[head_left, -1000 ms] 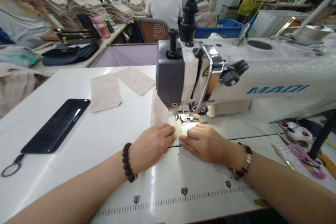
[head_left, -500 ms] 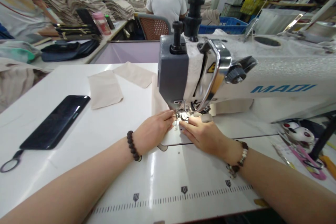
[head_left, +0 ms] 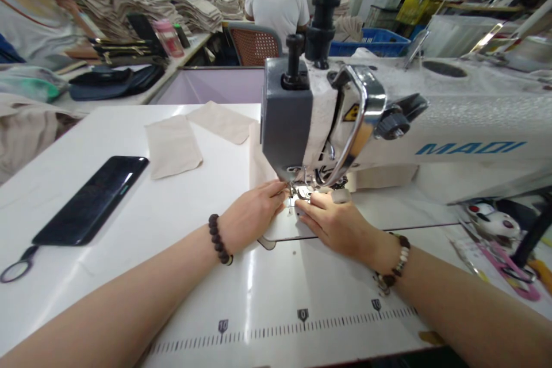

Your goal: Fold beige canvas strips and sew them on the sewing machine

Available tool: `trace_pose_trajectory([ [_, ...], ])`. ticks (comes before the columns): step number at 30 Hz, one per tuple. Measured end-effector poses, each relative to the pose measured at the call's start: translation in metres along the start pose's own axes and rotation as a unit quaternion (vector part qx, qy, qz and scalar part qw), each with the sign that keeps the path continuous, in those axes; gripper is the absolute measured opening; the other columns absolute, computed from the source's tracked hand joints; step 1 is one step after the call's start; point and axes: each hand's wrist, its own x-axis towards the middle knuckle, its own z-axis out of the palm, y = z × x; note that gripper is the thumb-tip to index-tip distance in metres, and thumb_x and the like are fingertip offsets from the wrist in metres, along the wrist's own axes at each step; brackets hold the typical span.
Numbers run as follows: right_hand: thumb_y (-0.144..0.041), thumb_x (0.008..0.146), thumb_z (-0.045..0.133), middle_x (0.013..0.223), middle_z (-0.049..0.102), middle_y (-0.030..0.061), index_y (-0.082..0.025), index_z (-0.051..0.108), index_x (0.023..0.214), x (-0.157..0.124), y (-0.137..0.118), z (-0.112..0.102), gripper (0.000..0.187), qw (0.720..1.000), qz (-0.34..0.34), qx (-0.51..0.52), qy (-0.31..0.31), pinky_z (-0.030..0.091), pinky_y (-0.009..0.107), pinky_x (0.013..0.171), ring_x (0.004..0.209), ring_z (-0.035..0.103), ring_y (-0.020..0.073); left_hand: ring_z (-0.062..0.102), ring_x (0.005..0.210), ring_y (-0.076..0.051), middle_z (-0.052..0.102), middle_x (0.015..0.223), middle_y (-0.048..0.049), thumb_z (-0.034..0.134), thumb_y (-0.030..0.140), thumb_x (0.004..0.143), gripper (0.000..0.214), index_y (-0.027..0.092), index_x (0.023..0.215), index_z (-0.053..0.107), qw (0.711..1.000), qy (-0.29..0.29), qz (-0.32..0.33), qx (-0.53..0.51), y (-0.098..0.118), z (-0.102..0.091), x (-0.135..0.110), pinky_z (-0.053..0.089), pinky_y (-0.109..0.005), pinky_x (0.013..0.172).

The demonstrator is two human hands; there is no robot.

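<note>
While we press down on the work, our left hand (head_left: 252,217) and our right hand (head_left: 332,225) lie flat, fingers closed together and pinching nothing, one on each side of the steel presser foot (head_left: 302,190) of a white MAQI industrial sewing machine (head_left: 470,148). Beneath them lies a pale cream cloth panel (head_left: 264,168), its far part showing beside the grey machine head (head_left: 284,121); flat palms like these seem placed to hold it smooth by the foot. Left of it, on the white worktable (head_left: 107,132), we count two loose beige cloth pieces, the near piece (head_left: 173,146) and the far piece (head_left: 222,122), set within reach, and one black smartphone (head_left: 88,200) with its ring loop (head_left: 15,272) toward us. We wear two bracelets: dark beads (head_left: 218,240) on the left wrist, dark and white beads (head_left: 399,264) on the right. One black printed ruler scale (head_left: 284,330) runs along the table's near edge.
</note>
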Motion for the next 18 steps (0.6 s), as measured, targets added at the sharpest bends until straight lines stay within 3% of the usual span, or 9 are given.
trace_pose_trajectory([
  [13,-0.024,0.088,0.045,0.081,0.061,0.0066,-0.015,0.059,0.097,0.0,0.0,0.0,0.019,1.0,0.002,-0.01,0.012,0.03,0.025,0.055,0.066,0.051,0.0149,0.055,0.095,-0.019,0.059,0.099,-0.007,0.045,0.013,0.088,0.013,0.012,0.095,0.056,1.0,0.004,0.005,-0.005,-0.004,-0.003,0.003,0.048,-0.033,0.085],
  [18,-0.026,0.093,0.035,0.075,0.06,0.0054,-0.014,0.06,0.093,-0.003,0.004,-0.002,0.028,0.998,-0.04,0.028,0.026,0.033,0.026,0.057,0.065,0.05,0.0141,0.054,0.092,-0.023,0.059,0.098,-0.0111,0.046,0.024,0.089,0.019,0.01,0.093,0.057,0.998,-0.053,-0.003,0.016,0.017,-0.014,-0.008,0.049,-0.037,0.081],
])
